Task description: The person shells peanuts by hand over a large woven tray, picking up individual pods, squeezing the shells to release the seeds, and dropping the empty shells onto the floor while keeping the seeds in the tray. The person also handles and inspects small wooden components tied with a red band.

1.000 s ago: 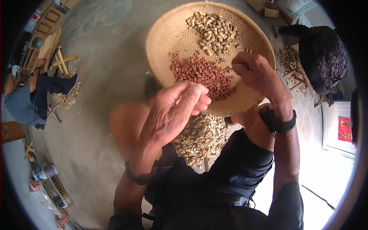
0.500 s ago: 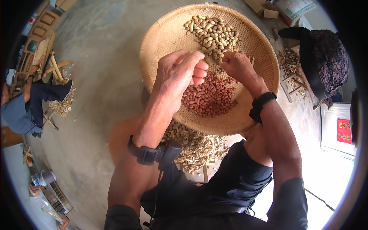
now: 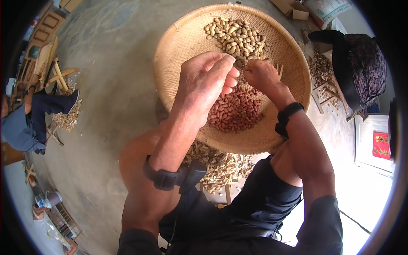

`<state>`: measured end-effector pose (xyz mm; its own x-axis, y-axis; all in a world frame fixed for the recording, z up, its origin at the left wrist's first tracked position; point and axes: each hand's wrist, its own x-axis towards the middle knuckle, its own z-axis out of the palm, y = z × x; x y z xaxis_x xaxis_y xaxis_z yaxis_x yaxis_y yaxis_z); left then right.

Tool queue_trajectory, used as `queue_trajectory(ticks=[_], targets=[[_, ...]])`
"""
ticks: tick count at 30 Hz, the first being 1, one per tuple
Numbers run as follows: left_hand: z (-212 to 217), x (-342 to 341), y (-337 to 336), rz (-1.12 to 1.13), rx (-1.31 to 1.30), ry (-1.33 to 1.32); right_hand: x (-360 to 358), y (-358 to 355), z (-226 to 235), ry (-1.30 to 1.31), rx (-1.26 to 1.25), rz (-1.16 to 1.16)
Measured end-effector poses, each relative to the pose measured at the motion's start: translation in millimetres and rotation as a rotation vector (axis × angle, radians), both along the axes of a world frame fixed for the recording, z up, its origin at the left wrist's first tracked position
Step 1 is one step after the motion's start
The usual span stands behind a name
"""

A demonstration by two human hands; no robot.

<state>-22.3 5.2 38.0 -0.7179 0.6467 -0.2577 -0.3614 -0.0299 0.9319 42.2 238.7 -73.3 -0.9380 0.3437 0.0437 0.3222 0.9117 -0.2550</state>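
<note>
A round woven basket tray [image 3: 174, 46] rests over my lap. Unshelled peanuts [image 3: 242, 38] are heaped on its far side, and reddish shelled peanut kernels [image 3: 236, 112] are piled on its near side. Above the gap between the two heaps, my left hand [image 3: 208, 78] is closed, thumb against curled fingers; what it pinches, if anything, is hidden. My right hand [image 3: 263, 74] is curled with its fingertips close to the left hand's, beside the lowest pods. Whether a pod is inside it does not show.
Empty peanut shells [image 3: 223, 168] are heaped below the tray between my legs. At left a seated person [image 3: 25, 121] is next to another shell heap [image 3: 68, 117]. To the right, a person in dark patterned clothing [image 3: 361, 68] is near more shells [image 3: 323, 70]. Cardboard boxes [image 3: 293, 9] stand at the far right.
My left hand has shifted slightly right, closer to the right hand. The right hand has barely moved and both stay closed. The tray's near rim sits slightly lower.
</note>
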Motion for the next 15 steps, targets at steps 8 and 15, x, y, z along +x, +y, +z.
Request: queue_trajectory(ticks=[8,15], targets=[[-12.6,0.8,-7.6,0.048,-0.028,0.171,20.8,-69.4,96.9,0.352,-0.446,0.228],[-14.4,7.7,-4.3,-0.059,-0.069,0.238,37.7,-76.3,110.7,0.396,-0.459,0.276]])
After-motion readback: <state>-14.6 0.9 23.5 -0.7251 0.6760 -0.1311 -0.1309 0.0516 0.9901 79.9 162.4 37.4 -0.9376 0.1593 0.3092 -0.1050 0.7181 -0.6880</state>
